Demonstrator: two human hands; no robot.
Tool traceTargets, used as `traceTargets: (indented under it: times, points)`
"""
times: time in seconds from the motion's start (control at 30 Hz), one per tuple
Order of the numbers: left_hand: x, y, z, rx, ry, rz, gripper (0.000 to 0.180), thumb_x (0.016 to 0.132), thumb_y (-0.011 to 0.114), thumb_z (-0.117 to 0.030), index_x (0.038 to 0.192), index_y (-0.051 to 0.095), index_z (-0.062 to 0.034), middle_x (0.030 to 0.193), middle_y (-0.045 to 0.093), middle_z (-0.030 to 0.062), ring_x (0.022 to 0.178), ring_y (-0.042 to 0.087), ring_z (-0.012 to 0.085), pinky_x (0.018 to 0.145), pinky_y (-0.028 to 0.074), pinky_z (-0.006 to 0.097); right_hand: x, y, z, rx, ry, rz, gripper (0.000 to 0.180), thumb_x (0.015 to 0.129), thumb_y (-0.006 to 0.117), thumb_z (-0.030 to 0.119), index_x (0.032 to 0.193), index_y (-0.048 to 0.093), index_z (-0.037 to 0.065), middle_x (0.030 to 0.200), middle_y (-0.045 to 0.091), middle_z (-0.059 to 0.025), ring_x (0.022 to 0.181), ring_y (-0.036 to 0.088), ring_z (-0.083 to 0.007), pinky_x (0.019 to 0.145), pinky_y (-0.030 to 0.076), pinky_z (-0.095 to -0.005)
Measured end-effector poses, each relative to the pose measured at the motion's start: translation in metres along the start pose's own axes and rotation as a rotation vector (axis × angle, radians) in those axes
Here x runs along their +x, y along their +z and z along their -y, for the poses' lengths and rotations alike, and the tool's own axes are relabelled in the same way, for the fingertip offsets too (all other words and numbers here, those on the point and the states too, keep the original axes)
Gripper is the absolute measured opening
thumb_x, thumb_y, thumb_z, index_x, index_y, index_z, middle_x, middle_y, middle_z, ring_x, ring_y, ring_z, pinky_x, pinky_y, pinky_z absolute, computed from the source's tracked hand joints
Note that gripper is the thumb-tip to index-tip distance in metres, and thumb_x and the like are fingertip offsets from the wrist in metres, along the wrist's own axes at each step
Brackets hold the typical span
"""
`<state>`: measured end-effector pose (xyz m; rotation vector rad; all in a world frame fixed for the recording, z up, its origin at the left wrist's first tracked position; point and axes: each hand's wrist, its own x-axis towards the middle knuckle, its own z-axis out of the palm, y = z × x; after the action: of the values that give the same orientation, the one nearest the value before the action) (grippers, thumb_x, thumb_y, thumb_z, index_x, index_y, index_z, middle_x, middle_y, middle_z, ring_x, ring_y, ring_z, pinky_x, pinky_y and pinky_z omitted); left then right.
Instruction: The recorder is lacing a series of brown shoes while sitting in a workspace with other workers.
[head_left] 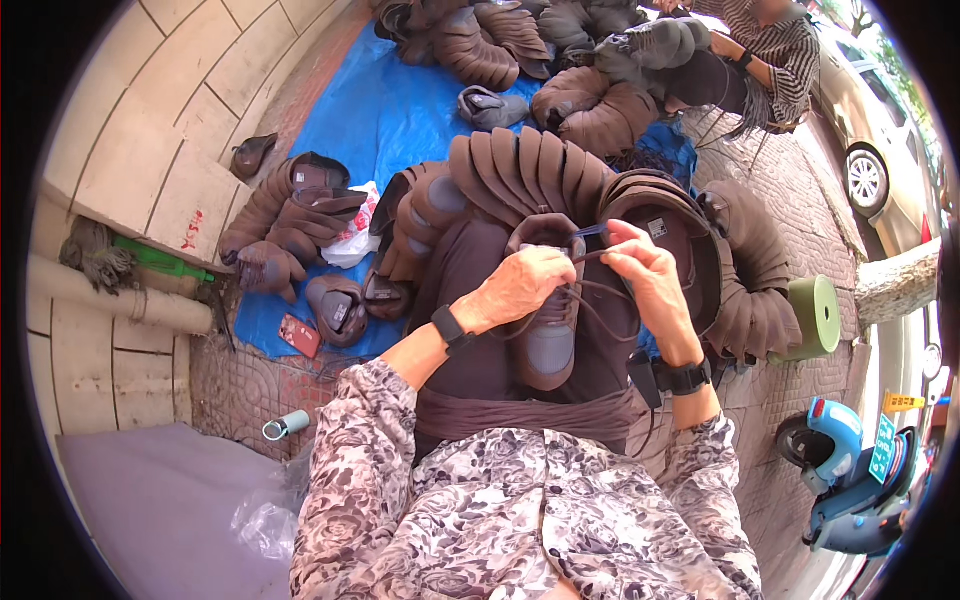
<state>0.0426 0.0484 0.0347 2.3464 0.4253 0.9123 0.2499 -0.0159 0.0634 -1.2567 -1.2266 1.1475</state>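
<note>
A brown-and-grey shoe [547, 352] rests on my lap, toe toward me. My left hand [522, 288] is closed over its throat, fingertips pinching at the lace side. A brown shoelace [603, 322] loops out to the right of the shoe and also runs between both hands. Pinched in the fingers of my right hand [645, 268] is part of this lace. Against the right fingertips lies a thin blue piece [591, 230], its kind unclear. Curved rows of nested brown shoes [527, 172] surround my knees.
Blue sheeting [345, 110] lies under more shoes [480, 45]. A red phone [299, 335] and a pale cylinder [286, 425] are at left. A green roll [812, 318], tree trunk [900, 282] and blue scooter [838, 440] stand right. Another person [770, 60] sits at the far right.
</note>
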Motion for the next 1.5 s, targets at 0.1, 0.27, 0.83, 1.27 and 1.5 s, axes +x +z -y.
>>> traceTargets:
  times: [0.1,0.27,0.83,1.27,1.5]
  points:
    - [0.001,0.008,0.005,-0.079,-0.127,0.016,0.008,0.077,0.056,-0.001,0.085,0.057,-0.0022,0.093,0.058,0.0147,0.085,0.058,0.0319,0.075,0.048,0.038,0.011,0.001,-0.003,-0.722,-0.325,0.051,0.044,0.063,0.075,0.007,0.105,0.065,0.015,0.14,0.033,-0.0139,0.122,0.038,-0.0328,0.098,0.038,-0.0411]
    - [0.001,0.021,0.006,0.1,-0.269,-0.01,0.016,0.072,0.063,-0.003,0.088,0.06,-0.0015,0.081,0.056,0.0117,0.076,0.059,0.0291,0.069,0.048,0.037,0.039,-0.009,-0.021,-0.818,-0.426,0.443,0.054,0.054,0.081,0.01,0.104,0.059,0.012,0.141,0.03,-0.0116,0.118,0.041,-0.0345,0.097,0.04,-0.0413]
    - [-0.016,-0.009,-0.015,0.415,-0.237,-0.168,0.01,0.07,0.068,-0.009,0.072,0.059,-0.0078,0.073,0.055,0.0031,0.082,0.054,0.0225,0.078,0.036,0.035,0.022,0.014,-0.047,-0.628,-0.474,0.203,0.033,0.062,0.078,0.012,0.094,0.068,0.015,0.138,0.032,-0.0174,0.126,0.029,-0.038,0.103,0.03,-0.046]
    - [-0.001,0.0,0.025,0.452,-0.075,-0.069,0.016,0.084,0.055,-0.021,0.084,0.065,-0.0088,0.083,0.062,0.006,0.087,0.055,0.0239,0.076,0.039,0.035,-0.047,0.054,-0.002,-0.31,-0.462,0.447,0.01,0.072,0.069,0.005,0.079,0.062,0.004,0.121,0.044,-0.0156,0.11,0.047,-0.0303,0.091,0.042,-0.038]
    - [0.02,0.013,0.038,0.669,-0.23,0.197,0.021,0.079,0.063,-0.025,0.087,0.066,-0.0066,0.083,0.063,0.0096,0.081,0.056,0.0237,0.071,0.041,0.036,-0.023,0.039,-0.019,-0.428,-0.316,-0.056,0.011,0.074,0.067,0.0,0.086,0.065,0.001,0.079,0.058,-0.0078,0.071,0.059,-0.0217,0.062,0.047,-0.0284]
